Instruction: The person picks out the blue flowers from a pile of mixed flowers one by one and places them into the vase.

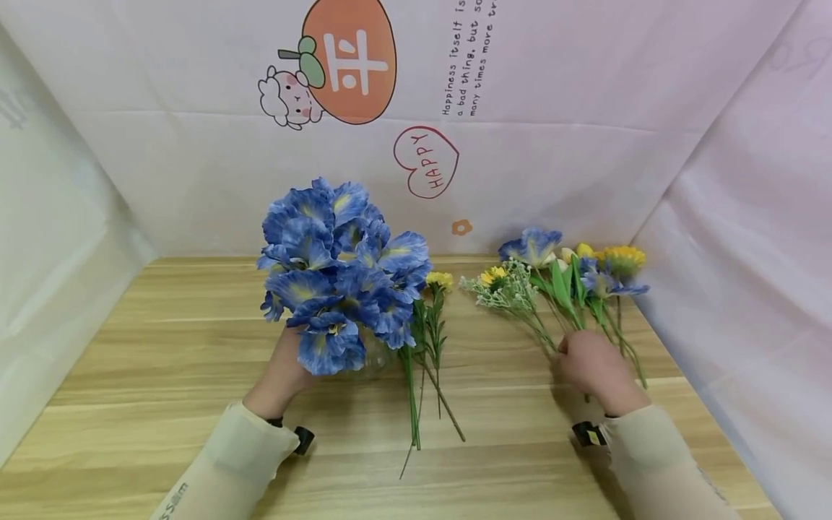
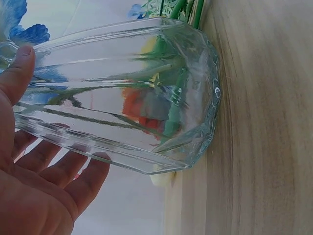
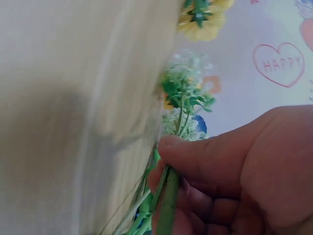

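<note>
My left hand point(image 1: 286, 368) holds a clear glass vase point(image 2: 102, 93), thumb on one side and fingers along the other. The vase base is at the wooden tabletop in the left wrist view. A large bunch of blue artificial irises point(image 1: 338, 267) fills its mouth and hides much of it from above. To the right, my right hand point(image 1: 598, 368) pinches green flower stems point(image 3: 168, 200) between thumb and fingers. A sprig of small white filler flowers point(image 1: 516, 289) extends beyond that hand, beside a small sunflower point(image 1: 494, 276). How many stems are pinched is unclear.
Beside the vase lie yellow flowers point(image 1: 440, 282) with long stems. More loose flowers lie at right: a blue iris point(image 1: 533, 248), green leaves point(image 1: 562, 289) and a large yellow flower point(image 1: 622, 260). A printed white cloth point(image 1: 552, 166) hangs behind the wooden table point(image 1: 162, 375).
</note>
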The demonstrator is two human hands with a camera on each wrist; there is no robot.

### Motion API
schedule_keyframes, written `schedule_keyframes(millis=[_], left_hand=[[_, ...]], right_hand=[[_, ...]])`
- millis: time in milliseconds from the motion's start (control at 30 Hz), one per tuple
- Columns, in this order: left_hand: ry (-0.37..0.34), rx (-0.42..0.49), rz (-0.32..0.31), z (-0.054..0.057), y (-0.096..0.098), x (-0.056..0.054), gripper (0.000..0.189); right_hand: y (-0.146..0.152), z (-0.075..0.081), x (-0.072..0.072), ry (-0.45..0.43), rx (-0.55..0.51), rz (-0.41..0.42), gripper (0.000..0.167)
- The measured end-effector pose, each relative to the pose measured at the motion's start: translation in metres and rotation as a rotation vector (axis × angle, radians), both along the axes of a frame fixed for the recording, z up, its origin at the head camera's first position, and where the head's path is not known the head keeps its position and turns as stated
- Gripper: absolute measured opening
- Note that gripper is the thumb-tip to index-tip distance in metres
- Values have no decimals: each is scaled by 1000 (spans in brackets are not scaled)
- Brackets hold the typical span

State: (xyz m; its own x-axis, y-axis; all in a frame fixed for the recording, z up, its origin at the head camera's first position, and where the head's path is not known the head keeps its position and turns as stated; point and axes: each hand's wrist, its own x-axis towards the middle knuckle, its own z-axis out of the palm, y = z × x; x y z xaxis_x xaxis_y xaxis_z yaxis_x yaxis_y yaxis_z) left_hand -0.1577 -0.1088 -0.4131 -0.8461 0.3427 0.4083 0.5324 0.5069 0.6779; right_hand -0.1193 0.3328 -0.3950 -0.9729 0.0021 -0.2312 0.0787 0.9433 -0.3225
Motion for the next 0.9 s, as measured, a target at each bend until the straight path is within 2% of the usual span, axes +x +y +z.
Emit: schedule_keyframes(millis=[167, 333, 433, 500, 633, 733, 900], left_hand=[[-17, 51, -22, -3, -1, -1, 45], [-21, 45, -9, -4, -1, -1, 40], [-51, 70, -12, -3, 0, 0, 41], [-62, 87, -20, -3, 0, 0, 44], [-40, 96, -45, -3, 0, -2, 47], [-48, 124, -65, -3, 0, -2, 50], [20, 8, -48, 0, 0, 0, 41]], right_hand=[[-1, 4, 2, 23, -48, -4, 32], [-2, 6, 3, 69, -66, 4, 23], [-3, 7, 3, 89, -90, -4, 19], [-4, 8, 2, 100, -103, -16, 22], [-10, 10, 2, 133, -138, -44, 29], [-16, 9, 1, 159, -198, -59, 26], [-30, 7, 1, 182, -282, -76, 25]])
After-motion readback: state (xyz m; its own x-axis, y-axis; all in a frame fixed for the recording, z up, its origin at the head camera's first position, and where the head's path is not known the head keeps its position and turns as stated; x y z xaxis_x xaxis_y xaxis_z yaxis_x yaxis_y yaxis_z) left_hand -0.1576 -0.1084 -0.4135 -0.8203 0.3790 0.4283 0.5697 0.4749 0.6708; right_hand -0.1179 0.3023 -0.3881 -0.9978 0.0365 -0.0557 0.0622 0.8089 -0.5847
